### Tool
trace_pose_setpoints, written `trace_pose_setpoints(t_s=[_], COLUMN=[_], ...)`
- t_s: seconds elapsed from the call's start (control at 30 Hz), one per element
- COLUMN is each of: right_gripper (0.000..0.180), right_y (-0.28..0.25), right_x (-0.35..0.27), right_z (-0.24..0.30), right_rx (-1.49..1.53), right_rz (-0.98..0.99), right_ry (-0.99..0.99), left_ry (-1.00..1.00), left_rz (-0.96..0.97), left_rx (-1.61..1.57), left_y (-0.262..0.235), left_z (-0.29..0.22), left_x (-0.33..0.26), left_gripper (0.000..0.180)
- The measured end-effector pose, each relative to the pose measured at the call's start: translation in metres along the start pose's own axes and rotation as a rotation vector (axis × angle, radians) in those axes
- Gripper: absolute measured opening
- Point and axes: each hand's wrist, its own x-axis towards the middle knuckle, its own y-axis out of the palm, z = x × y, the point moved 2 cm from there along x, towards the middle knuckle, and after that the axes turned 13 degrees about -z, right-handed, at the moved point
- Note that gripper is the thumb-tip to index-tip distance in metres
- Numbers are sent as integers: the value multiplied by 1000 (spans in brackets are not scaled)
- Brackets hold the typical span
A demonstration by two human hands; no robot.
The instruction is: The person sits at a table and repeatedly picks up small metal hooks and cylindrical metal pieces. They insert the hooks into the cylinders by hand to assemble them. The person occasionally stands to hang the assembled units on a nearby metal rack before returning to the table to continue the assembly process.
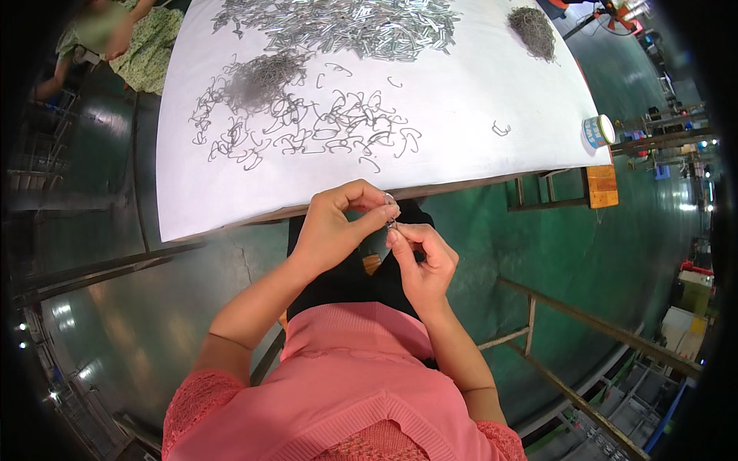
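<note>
Both hands meet just off the table (231, 207) edge: left hand (332, 230) and right hand (421, 261) pinch a small wire clip (390, 211), seemingly upright, between fingertips.

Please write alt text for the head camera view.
Both hands, left hand and right hand, pinch a small metal piece together near the edge of a white table strewn with bent wire hooks.

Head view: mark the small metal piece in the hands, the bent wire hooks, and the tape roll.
small metal piece (390, 211), head view, its top between fingertips
bent wire hooks (338, 127), head view, middle of the spread
tape roll (598, 131), head view, its side
</note>
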Motion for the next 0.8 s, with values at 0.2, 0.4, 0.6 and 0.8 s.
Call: trace_pose_setpoints(t_s=[0.2, 0.4, 0.6, 0.8], right_gripper=[6, 17, 9, 2], right_y=[10, 7, 68, 193], right_x=[-1, 4, 92, 144], right_z=[-3, -23, -44, -60], right_rx=[-98, -124, -194, -413], right_rz=[27, 77, 242, 536], right_ry=[-64, 21, -3, -352], left_ry=[144, 390, 430, 430], left_rz=[-59, -180, -227, -234], left_rx=[35, 186, 225, 281], left_y=[-7, -17, -21, -22], left_z=[1, 18, 41, 56], left_x=[-11, -11, -13, -14], left_gripper=[8, 12, 12, 11])
